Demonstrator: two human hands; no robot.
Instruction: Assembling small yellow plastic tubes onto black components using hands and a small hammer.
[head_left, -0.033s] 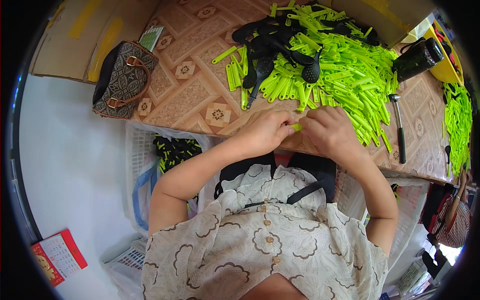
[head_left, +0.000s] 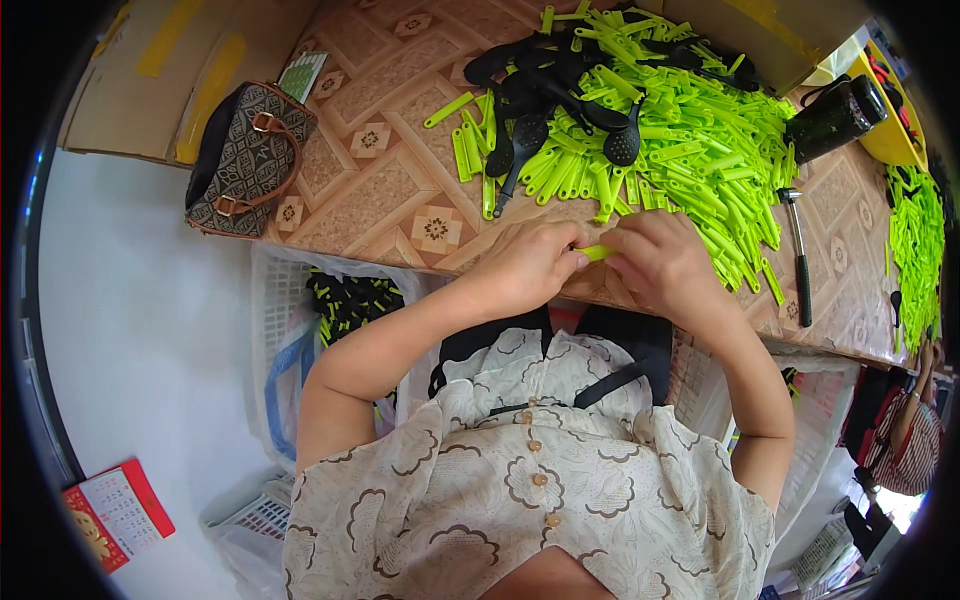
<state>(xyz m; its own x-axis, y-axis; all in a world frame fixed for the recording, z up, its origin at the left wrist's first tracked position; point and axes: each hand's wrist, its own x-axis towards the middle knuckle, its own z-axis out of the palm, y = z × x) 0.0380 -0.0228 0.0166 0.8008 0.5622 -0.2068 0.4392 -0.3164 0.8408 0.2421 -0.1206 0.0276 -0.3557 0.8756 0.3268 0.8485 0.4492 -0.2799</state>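
Between both my hands, at the table's front edge, is a short lime-green plastic handle (head_left: 596, 253). My left hand (head_left: 532, 262) is closed on its left end, with thumb and forefinger pinched together. At the other end, the curled fingers of my right hand (head_left: 660, 262) close round it, slightly blurred; part of the handle is hidden beneath them. Just beyond my hands spreads a large heap of lime-green handles (head_left: 690, 150). Black slotted turners (head_left: 525, 138) and a black perforated spoon (head_left: 622, 143) lie on its left side.
A hammer (head_left: 801, 255) lies right of the heap, near a dark bottle (head_left: 835, 118). A patterned handbag (head_left: 243, 160) stands at the table's left edge. Below sits a crate (head_left: 275, 330) of black and green pieces. Another person's arm (head_left: 915, 400) shows at far right.
My right hand has shifted very slightly, and a little more of the green handle shows between my hands. My left hand stays in place.
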